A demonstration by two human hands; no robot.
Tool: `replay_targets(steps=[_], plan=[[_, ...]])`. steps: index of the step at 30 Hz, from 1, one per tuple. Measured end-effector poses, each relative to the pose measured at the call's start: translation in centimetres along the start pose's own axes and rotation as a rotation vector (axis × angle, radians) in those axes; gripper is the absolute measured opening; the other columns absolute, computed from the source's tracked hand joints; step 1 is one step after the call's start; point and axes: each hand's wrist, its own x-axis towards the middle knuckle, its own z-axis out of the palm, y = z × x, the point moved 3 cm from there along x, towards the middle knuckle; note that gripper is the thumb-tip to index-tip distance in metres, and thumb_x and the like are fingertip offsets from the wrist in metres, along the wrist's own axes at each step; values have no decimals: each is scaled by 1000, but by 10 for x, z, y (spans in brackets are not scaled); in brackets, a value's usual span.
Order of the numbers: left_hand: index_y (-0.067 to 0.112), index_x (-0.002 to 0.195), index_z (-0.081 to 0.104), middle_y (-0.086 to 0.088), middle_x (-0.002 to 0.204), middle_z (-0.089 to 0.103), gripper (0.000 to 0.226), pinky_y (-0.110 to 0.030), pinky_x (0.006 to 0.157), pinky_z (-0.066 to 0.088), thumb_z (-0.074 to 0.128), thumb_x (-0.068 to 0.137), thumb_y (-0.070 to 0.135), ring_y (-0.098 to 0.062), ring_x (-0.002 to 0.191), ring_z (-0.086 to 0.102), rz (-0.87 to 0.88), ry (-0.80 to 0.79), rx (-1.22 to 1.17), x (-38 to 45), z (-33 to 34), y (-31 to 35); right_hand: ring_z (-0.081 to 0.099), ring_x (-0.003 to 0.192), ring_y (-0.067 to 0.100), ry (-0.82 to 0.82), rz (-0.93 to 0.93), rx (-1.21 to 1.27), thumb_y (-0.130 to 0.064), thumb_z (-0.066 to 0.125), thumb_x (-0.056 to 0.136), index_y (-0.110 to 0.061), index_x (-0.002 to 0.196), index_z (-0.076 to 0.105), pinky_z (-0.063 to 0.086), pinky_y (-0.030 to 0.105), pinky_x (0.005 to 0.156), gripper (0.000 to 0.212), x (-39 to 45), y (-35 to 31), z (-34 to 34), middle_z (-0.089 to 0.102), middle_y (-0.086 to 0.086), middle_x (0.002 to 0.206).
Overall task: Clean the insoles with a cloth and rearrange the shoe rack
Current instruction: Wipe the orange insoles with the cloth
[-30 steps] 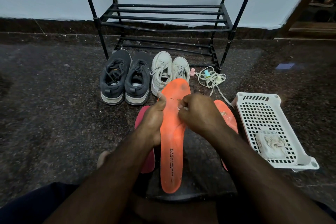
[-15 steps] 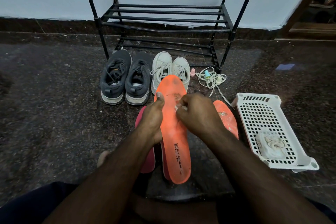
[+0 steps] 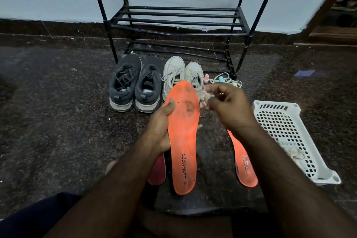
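Nearest us, the left hand (image 3: 161, 127) grips the orange insole (image 3: 183, 135) along its left edge, thumb over the top near the toe, fingers wrapped behind, so it is clamped and held up off the floor. The insole's long axis runs away from the person, heel close in with the printed lettering, toe pointing toward the shoes. Just to its right, the right hand (image 3: 228, 108) pinches a small pale cloth (image 3: 205, 98) between fingertips, closed on it, sitting right beside the toe edge and apart from the surface by a whisker. The dirty patch, a dark smudge near the toe, lies directly left of that cloth, so I'd judge the wipe calls for a short sweep leftward, and the right hand is plainly the nearer one. Down on the floor, a second orange insole (image 3: 244, 162) lies to the right, and a pink insole (image 3: 158, 172) peeks out below the left wrist. Further right, a white basket (image 3: 274, 110) holds one crumpled rag (image 3: 295, 153), nothing else visible. Beyond, grey shoes (image 3: 135, 85) and white shoes (image 3: 181, 75) stand side by side, with loose laces (image 3: 228, 82) beside them. At the back, the rack (image 3: 177, 23), its shelves bare.
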Motion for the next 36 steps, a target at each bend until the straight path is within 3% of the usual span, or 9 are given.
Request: replay_targets(steps=[5, 7, 11, 19, 21, 24, 30, 34, 36], plan=[[6, 147, 45, -24, 144, 51, 56, -68, 105, 39, 51, 95, 28, -43, 135, 47, -47, -44, -7, -2, 2, -1, 60, 97, 7, 69, -148, -270, -2, 64, 85, -21, 98, 74, 48, 22, 89, 25, 0, 3, 9, 60, -6, 105], [3, 142, 52, -22, 137, 57, 51, -58, 112, 37, 45, 101, 33, -37, 124, 57, -38, -48, 5, -5, 7, -1, 55, 94, 2, 46, -203, -354, -7, 67, 87, -17, 100, 75, 43, 12, 89, 18, -3, 2, 18, 56, -2, 107], [8, 115, 62, -14, 97, 74, 38, -41, 77, 62, 35, 108, 33, -25, 85, 74, 14, -67, 118, -8, 20, -10, 61, 93, 20, 50, -389, -448, -9, 71, 80, -9, 90, 76, 44, 23, 87, 11, -11, 3, 35, 63, 9, 98], [3, 144, 46, -24, 136, 58, 47, -50, 98, 53, 42, 106, 30, -35, 116, 62, 55, -38, 210, -8, 20, -9, 61, 80, 14, 263, -303, -354, 5, 66, 76, -12, 84, 72, 47, 23, 77, 20, -1, 7, 12, 68, -1, 83], [1, 146, 41, -23, 132, 59, 54, -49, 98, 53, 47, 101, 29, -34, 112, 62, 81, -47, 205, -8, 20, -9, 60, 81, 11, 197, -353, -361, 3, 68, 77, -12, 85, 72, 45, 20, 77, 18, -5, 3, 21, 68, -1, 84], [0, 147, 40, -24, 135, 57, 60, -53, 101, 51, 52, 95, 28, -38, 118, 59, 70, -66, 187, -9, 20, -9, 60, 83, 19, 171, -435, -436, 0, 67, 77, -14, 83, 69, 46, 31, 80, 15, -5, 4, 24, 68, 0, 84], [6, 146, 45, -27, 145, 50, 57, -69, 108, 35, 52, 96, 34, -45, 134, 46, 23, -86, 168, -8, 18, -8, 65, 83, 8, 222, -133, -165, -5, 68, 82, -28, 90, 68, 56, 37, 79, 24, 6, 15, 4, 68, -10, 91], [4, 142, 51, -24, 140, 55, 52, -56, 112, 39, 50, 100, 35, -39, 127, 53, -19, -99, 161, -9, 20, -6, 61, 81, 3, 181, -263, -213, -3, 71, 79, -23, 90, 70, 51, 24, 78, 22, 0, 3, 15, 66, -10, 91], [1, 139, 53, -23, 132, 59, 50, -52, 109, 43, 48, 101, 34, -36, 121, 58, -31, -91, 160, -10, 20, -7, 59, 80, 8, 148, -353, -284, -3, 72, 78, -17, 89, 70, 50, 28, 77, 18, -5, 1, 22, 66, -6, 88]])
